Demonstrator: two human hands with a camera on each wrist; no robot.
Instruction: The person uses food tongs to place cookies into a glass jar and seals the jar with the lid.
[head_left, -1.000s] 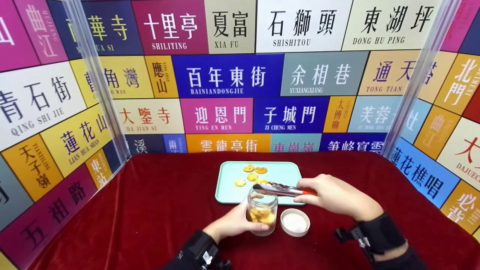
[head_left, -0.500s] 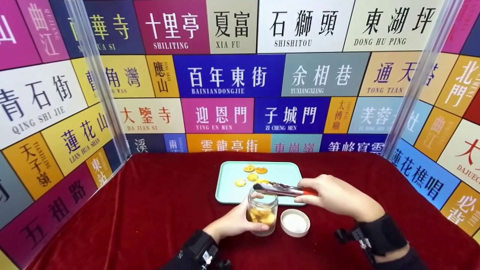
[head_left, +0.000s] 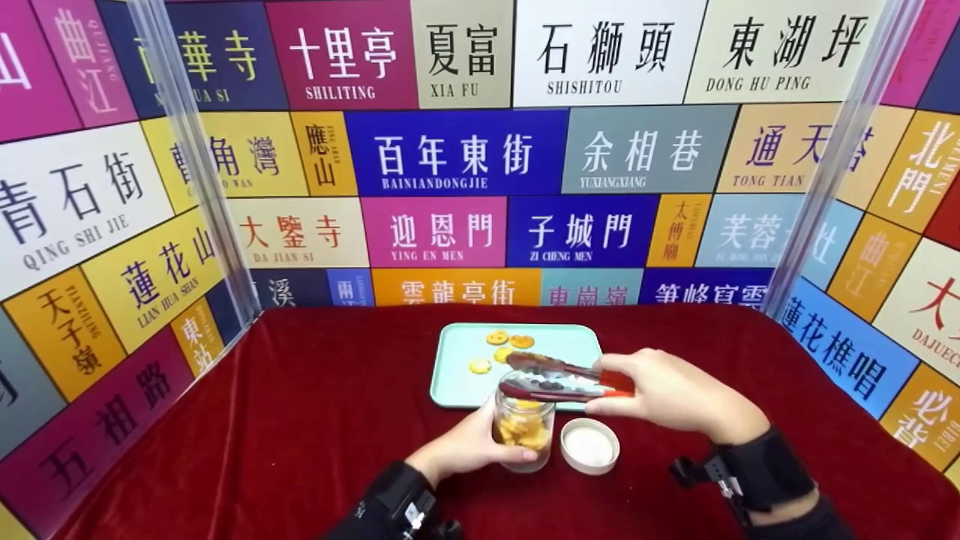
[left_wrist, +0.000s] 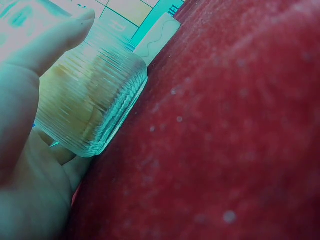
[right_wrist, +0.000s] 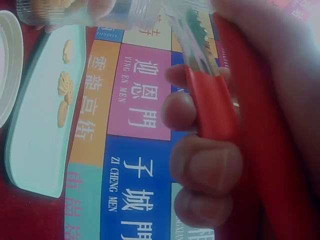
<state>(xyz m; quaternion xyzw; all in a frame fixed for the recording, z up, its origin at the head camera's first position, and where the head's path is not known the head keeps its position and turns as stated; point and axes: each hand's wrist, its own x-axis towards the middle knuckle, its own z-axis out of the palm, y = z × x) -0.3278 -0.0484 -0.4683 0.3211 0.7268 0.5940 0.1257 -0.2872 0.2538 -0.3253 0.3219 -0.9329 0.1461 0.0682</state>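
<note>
My left hand (head_left: 465, 444) grips a clear ribbed glass jar (head_left: 541, 450) partly filled with yellow cookies (head_left: 519, 433). In the left wrist view its thumb crosses the side of the jar (left_wrist: 107, 85), whose base is close to the cloth. My right hand (head_left: 675, 394) holds metal tongs (head_left: 559, 382) with red handles (right_wrist: 215, 105), its fingers curled round them. Over the jar's mouth the tongs' two arms stand spread apart, with no cookie visible between them. A yellow cookie (head_left: 527, 404) shows high inside the jar, just under the tongs.
Behind the jar lies a pale green tray (head_left: 454, 386) with several cookies (head_left: 480, 365) on it; the tongs hide part of it. A round white lid (head_left: 590, 446) rests right of the jar. Dark red cloth (head_left: 322, 420) covers the table, and sign-printed walls stand around it.
The tongs' arms have spread from nearly together to wide apart above the jar. A cookie now shows near the top inside the jar. My left hand and the jar have stayed put.
</note>
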